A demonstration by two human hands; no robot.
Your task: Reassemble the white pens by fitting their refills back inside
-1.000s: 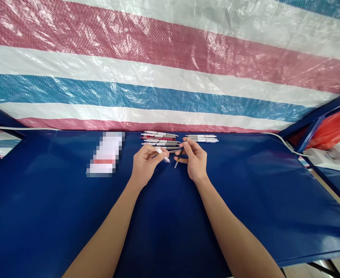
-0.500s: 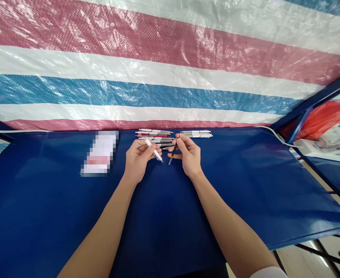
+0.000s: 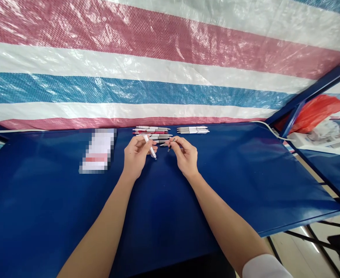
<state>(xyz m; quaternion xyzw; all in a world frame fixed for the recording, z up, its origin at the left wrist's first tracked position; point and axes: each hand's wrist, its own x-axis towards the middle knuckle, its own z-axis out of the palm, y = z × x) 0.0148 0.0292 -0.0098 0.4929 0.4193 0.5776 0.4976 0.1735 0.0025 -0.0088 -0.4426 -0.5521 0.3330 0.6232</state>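
My left hand (image 3: pixel 134 157) is closed around a white pen barrel (image 3: pixel 150 149), which slants with its clear end down and to the right. Facing it, my right hand (image 3: pixel 187 157) pinches a thin dark pen refill (image 3: pixel 169 148) between thumb and fingers; most of its length is hidden or foreshortened. A small gap separates the barrel from the refill. Just beyond both hands lies a group of several pens (image 3: pixel 152 128), white, red and grey. Another few white and grey pens (image 3: pixel 192 130) lie side by side farther right.
The blue tabletop (image 3: pixel 164 216) stretches to both sides. A pixelated white packet (image 3: pixel 97 150) lies on the left. Striped plastic sheeting (image 3: pixel 147 65) hangs behind the table. At the right are a blue frame post (image 3: pixel 296 117), a white cable (image 3: pixel 270 129) and a red plastic bag (image 3: pixel 317 112).
The refill in my right hand has turned, and less of it shows below the fingers. My left hand still holds the barrel. The camera view has shifted slightly.
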